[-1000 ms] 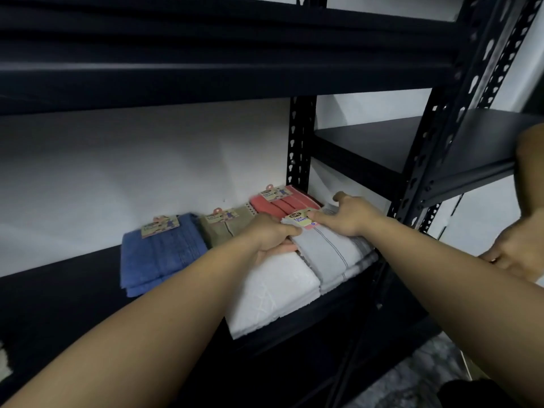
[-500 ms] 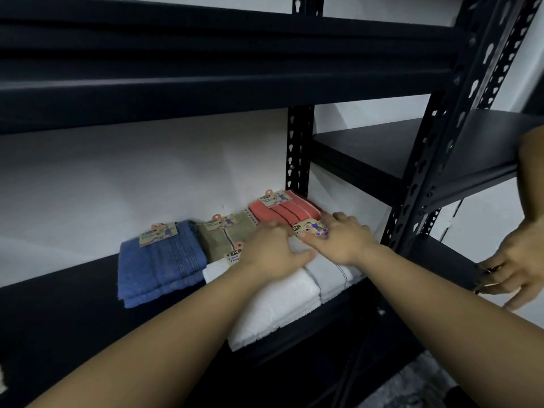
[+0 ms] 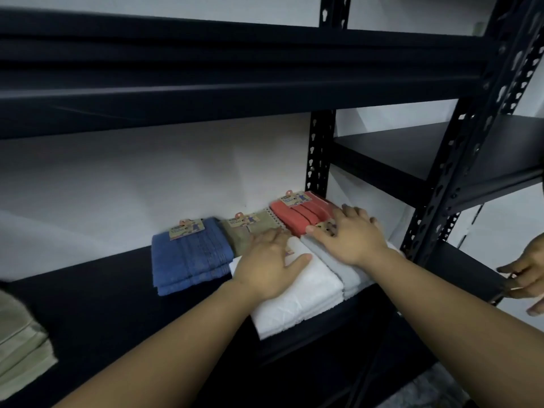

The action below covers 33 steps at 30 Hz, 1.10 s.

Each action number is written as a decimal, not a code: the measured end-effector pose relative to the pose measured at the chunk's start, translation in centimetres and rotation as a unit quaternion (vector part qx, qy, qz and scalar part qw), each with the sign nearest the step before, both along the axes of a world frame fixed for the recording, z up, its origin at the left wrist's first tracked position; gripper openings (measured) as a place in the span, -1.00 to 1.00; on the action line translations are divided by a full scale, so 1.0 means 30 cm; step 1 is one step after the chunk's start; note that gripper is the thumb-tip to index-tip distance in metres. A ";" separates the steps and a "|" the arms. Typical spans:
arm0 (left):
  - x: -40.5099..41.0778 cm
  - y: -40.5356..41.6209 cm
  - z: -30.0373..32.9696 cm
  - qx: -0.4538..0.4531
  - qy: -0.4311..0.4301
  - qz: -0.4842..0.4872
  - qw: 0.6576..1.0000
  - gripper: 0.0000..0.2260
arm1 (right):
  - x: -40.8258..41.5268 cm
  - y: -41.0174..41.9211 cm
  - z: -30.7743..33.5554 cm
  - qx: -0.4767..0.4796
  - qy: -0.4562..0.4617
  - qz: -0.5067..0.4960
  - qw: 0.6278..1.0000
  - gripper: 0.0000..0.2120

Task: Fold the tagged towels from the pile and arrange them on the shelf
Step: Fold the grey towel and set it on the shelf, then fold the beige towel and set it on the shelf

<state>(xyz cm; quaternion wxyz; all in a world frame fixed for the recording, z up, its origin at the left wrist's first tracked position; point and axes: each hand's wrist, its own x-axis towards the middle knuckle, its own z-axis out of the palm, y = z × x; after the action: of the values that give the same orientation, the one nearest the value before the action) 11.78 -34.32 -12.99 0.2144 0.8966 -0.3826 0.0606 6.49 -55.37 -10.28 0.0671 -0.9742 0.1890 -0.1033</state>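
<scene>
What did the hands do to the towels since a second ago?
The left hand uncurled and now lies flat on the white towel. The right hand slid toward the front along the grey towel and presses it flat. Another person's hand at the right edge dropped lower and opened. The blue, olive and red towels stayed put.

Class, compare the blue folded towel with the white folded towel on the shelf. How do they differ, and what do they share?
The blue towel sits further back and lies untouched; the white towel sits at the front edge with the left hand pressing flat on it. The blue towel's card tag shows in full at its back edge; the white towel's tag is mostly hidden under that hand. The blue is dark with ribbed bands, the white pale. Both lie folded flat on the same black shelf.
</scene>
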 end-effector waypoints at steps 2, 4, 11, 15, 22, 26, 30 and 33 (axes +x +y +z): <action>0.016 0.121 -0.006 -0.014 -0.010 0.036 0.999 -0.36 | 0.023 0.106 0.006 0.003 -0.037 0.037 0.999 -0.10; 0.031 0.263 -0.022 -0.014 -0.006 0.075 0.997 -0.42 | 0.050 0.233 -0.002 0.023 -0.052 0.083 0.995 -0.16; -0.015 0.755 -0.091 -0.038 -0.044 0.155 0.986 -0.64 | 0.052 0.693 -0.078 0.090 -0.127 0.263 0.952 -0.71; -0.018 0.982 -0.126 0.009 -0.080 0.233 0.969 -0.62 | 0.035 0.892 -0.155 0.132 -0.093 0.328 0.931 -0.73; 0.030 1.252 -0.109 0.137 -0.053 0.416 0.897 -0.37 | 0.024 1.014 -0.261 0.113 0.052 0.362 0.924 -0.35; 0.054 1.350 -0.112 0.158 0.096 0.483 0.856 -0.11 | 0.028 1.010 -0.270 0.106 0.068 0.361 0.924 -0.31; 0.040 1.348 -0.136 0.140 0.170 0.463 0.859 -0.02 | 0.026 1.007 -0.276 0.117 0.069 0.353 0.926 -0.32; 0.006 1.318 -0.144 0.161 0.155 0.415 0.882 -0.05 | 0.026 1.008 -0.277 0.128 0.064 0.348 0.927 -0.34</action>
<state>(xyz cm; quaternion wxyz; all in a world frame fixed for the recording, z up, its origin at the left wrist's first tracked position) 11.95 5.23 -17.31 0.0784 0.9935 0.0585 -0.0583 7.28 -25.12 -18.59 0.2105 -0.9665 -0.1464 0.0145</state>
